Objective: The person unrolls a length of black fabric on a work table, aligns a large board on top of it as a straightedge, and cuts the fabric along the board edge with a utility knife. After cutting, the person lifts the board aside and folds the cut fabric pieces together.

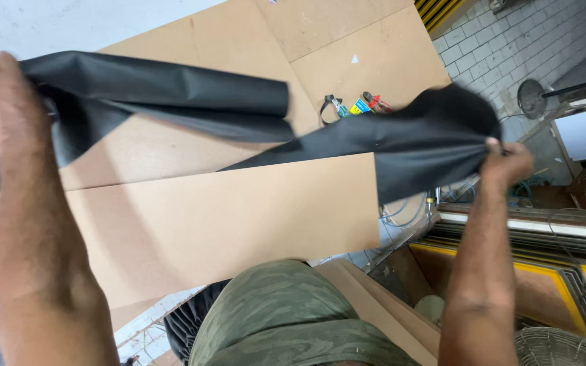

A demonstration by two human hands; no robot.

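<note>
A long sheet of black fabric [191, 102] is stretched in the air across the view, partly folded over itself. My left hand [1, 95] grips its left end at the upper left. My right hand [506, 163] pinches the right end [435, 146] at the middle right. The fabric hangs above large brown boards [225, 217] that lie flat below.
Pliers and small hand tools [357, 105] lie on the far board. A tiled floor [510, 47] lies at the upper right, with a round fan base [530, 98]. Stacked frames with yellow edges [564, 278] stand at the lower right, next to a woven basket [564, 346].
</note>
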